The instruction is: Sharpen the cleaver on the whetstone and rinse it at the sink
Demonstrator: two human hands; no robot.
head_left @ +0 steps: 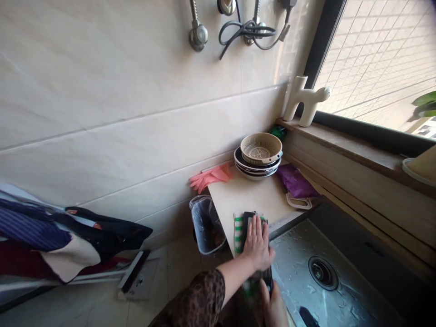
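My left hand (256,249) lies palm down, fingers stretched flat and close together, on a dark flat slab (247,222) at the counter's edge. Beneath that slab is a green-and-white striped cloth (238,234). Nearer to me, my right hand (275,306) is closed around a black handle (268,278), of which only part shows. The handle runs up under my left hand; what it belongs to is mostly covered, so its kind is unclear.
A sink (289,254) with a drain (323,272) lies to the right. Stacked bowls (257,171) carry a beige colander (261,147). Pink gloves (213,176), a purple cloth (296,181) and a bin (206,227) are nearby. Laundry (78,245) hangs at left.
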